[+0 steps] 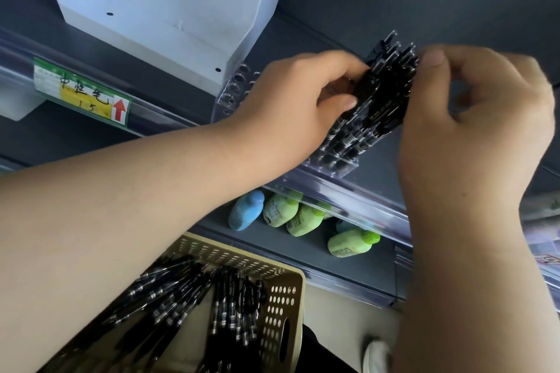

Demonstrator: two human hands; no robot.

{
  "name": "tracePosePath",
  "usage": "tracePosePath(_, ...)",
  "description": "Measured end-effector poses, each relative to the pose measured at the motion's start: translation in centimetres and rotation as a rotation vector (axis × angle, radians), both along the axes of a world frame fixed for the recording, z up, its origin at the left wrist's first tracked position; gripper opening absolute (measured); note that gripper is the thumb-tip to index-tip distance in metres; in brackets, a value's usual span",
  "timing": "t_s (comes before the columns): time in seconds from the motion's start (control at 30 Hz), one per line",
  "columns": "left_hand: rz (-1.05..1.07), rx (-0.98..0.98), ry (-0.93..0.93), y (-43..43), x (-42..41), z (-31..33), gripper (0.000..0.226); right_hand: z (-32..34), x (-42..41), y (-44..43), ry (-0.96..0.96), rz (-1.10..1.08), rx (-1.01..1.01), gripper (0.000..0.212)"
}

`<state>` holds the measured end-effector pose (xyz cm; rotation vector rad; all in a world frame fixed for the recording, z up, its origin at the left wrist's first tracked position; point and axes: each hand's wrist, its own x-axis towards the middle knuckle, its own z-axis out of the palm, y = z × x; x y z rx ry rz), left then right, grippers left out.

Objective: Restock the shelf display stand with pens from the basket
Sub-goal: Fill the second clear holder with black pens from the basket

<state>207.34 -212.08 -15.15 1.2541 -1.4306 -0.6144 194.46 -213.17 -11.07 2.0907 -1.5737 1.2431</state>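
A clear acrylic display stand (233,91) with round holes sits on the dark shelf, and several black pens (385,94) stand in its right part. My left hand (291,106) has its fingers curled round the pens from the left. My right hand (472,118) pinches the tops of the pens from the right with thumb and fingers. Below, a beige perforated basket (281,291) holds several more black pens (188,297) lying loose. My left forearm hides much of the stand's lower left.
A white box (169,9) stands on the shelf left of the stand. A price label (81,91) with a red arrow sits on the shelf rail. Blue and green bottles (291,215) lie on the shelf below. A white shoe (375,354) shows on the floor.
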Motion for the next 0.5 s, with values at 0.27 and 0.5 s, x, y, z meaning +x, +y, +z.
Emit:
tracePosePath(0.27,0.110,-0.063,-0.105,-0.44,-0.87,-0.64,0.017,-0.55,-0.54,0.26,0.016,0.021,0.061,0.026)
tracePosePath(0.5,0.111,-0.133,-0.199,-0.63,-0.99,-1.04,0.019,-0.76,-0.42,0.20,0.023,0.037,0.063,0.026)
